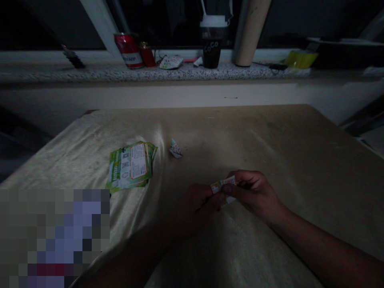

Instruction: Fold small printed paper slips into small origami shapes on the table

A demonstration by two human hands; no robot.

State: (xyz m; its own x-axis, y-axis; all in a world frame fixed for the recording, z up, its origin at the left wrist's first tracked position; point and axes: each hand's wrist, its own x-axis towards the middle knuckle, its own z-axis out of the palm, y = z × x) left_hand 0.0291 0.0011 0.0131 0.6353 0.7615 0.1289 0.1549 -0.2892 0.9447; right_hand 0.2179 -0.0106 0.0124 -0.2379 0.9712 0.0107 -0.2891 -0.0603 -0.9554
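Between my two hands is a small folded piece of printed paper (230, 181), white with orange and green print. My left hand (199, 202) pinches its left and lower side, fingers closed. On its right side my right hand (255, 192) grips it, thumb pressed on the front and fingers curled behind. Part of the paper is hidden by the thumbs. Beyond my hands, a small folded paper boat (175, 149) rests on the cloth. Left of it lies a stack of green printed leaflets (130, 166).
A pale cloth covers the table (288, 160). On the speckled window sill (102, 74) stand a red can (129, 50), a small red bottle (147, 55), a lidded CoCo cup (211, 46), a cardboard tube (250, 32) and a yellow item (301, 59). The lower left corner is pixelated.
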